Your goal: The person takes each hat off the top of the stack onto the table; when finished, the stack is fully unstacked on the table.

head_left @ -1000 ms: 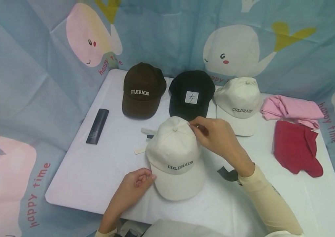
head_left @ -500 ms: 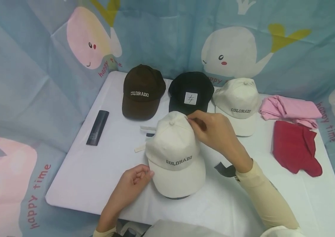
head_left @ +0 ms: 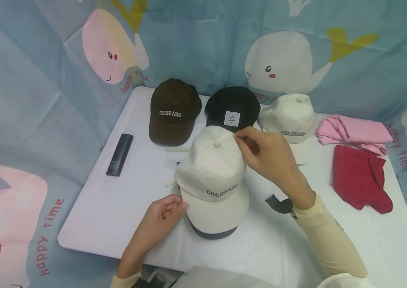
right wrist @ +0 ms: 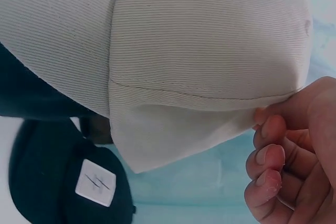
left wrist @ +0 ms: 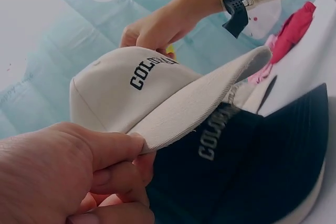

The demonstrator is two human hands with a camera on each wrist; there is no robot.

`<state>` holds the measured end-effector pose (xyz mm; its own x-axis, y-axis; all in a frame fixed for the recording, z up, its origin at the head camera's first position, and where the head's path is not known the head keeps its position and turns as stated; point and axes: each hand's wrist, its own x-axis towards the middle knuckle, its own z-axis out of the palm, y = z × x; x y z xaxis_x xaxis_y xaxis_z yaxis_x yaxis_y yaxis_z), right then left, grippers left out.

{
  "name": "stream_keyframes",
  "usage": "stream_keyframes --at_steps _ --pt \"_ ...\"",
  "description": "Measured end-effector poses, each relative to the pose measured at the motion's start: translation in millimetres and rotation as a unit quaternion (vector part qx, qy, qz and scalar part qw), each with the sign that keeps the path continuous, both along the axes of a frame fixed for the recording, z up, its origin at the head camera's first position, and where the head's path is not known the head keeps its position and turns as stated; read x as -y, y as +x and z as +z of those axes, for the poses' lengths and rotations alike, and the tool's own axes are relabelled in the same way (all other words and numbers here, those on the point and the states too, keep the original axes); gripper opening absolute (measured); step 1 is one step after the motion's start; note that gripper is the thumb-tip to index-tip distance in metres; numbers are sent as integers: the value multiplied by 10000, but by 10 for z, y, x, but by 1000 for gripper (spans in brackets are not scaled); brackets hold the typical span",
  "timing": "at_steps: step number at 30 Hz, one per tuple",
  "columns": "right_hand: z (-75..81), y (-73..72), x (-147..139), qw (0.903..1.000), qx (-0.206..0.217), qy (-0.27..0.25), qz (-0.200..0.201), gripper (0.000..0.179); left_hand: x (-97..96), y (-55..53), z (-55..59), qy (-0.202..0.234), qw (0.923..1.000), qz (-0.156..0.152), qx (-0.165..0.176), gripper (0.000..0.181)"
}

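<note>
On the white surface (head_left: 91,224), from the left, we see a flat, dark rectangular packet (head_left: 119,155) near the left edge and a brown fabric cap (head_left: 174,114) by the far-left corner. We judge the step in hand to be parting the cream fabric baseball cap (head_left: 217,160) from the dark fabric cap (left wrist: 226,177) beneath it, or seating it there; we cannot tell which. They sit toward the middle of the near edge. The next move, we think, calls for both hands acting together, so the soft crown does not fold.

Our left hand (head_left: 160,218) pinches the cream cap's brim at its left side, thumb above, the gap narrowed to the brim's thickness. Our right hand (head_left: 269,156) pinches the crown's rear rim between thumb and forefinger, its other fingers curled loosely. Near the right edge lies folded red cloth (head_left: 359,180).
</note>
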<state>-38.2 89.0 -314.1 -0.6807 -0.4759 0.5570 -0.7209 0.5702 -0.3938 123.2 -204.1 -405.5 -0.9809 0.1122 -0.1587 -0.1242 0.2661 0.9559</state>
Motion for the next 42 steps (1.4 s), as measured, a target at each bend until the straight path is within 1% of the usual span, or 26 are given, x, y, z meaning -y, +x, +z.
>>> stream_keyframes --at_steps 7,11,13,17,20,24,26,30,34,39,42 --pt "171 79 -153 9996 -151 -182 -123 11 -71 -75 149 155 9983 -364 -430 17" --pt "272 141 -265 9988 -301 -274 -274 13 -130 -112 241 185 9970 -520 -547 16" --pt "320 178 -333 9980 -348 -351 -395 14 -176 -130 284 236 9963 -612 -550 16" --pt "400 254 -507 9964 -399 -429 -610 15 -317 -182 353 395 9937 -908 -533 16" --pt "443 304 -655 9949 -529 -365 -781 15 -450 -231 393 552 9900 -1171 -562 18" --pt "471 377 -857 9903 -711 -372 -1135 15 -642 -304 428 733 9836 -1528 -612 20" --pt "475 416 -960 9876 -756 -424 -1310 15 -743 -336 438 770 9814 -1655 -599 20" --pt "447 483 -1177 9823 -785 -497 -1626 14 -971 -390 419 778 9795 -1786 -511 18" --pt "388 552 -1380 9777 -715 -550 -1895 14 -1206 -434 356 785 9785 -1869 -368 19" --pt "280 639 -1602 9719 -603 -509 -2217 14 -1436 -471 246 738 9770 -1990 -207 20" --pt "179 694 -1732 9668 -509 -398 -2473 15 -1554 -489 160 634 9755 -2099 -167 23"
